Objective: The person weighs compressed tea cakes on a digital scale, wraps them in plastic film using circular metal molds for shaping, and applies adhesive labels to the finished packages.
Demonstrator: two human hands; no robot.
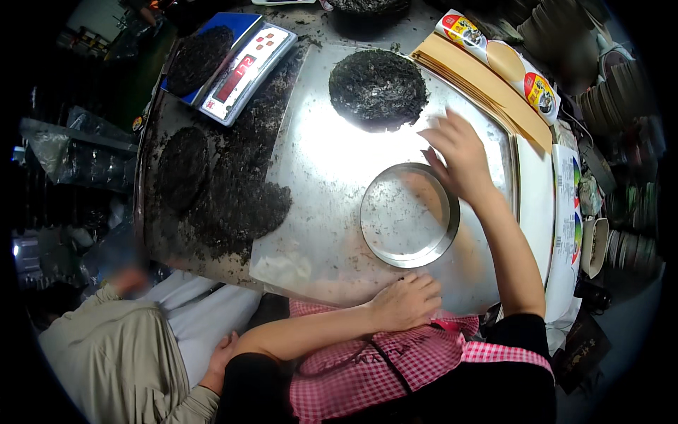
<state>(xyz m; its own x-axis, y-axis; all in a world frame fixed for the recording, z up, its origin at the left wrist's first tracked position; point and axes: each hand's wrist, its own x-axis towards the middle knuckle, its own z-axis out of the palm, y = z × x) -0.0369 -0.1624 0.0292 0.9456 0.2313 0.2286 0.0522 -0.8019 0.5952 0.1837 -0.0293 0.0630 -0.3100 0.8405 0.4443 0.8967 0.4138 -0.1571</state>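
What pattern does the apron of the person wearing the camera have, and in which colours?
A small pink-and-white check, seen in the head view.

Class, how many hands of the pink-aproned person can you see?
2: the left hand at the metal sheet's near edge; the right hand near the dark round clump and metal ring.

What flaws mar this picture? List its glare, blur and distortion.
Head view, glare: a white patch on the metal sheet beside the dark round cake; head view, blur: the right hand looks slightly soft; head view, distortion: the brown paper stack bows, the outer corners black.
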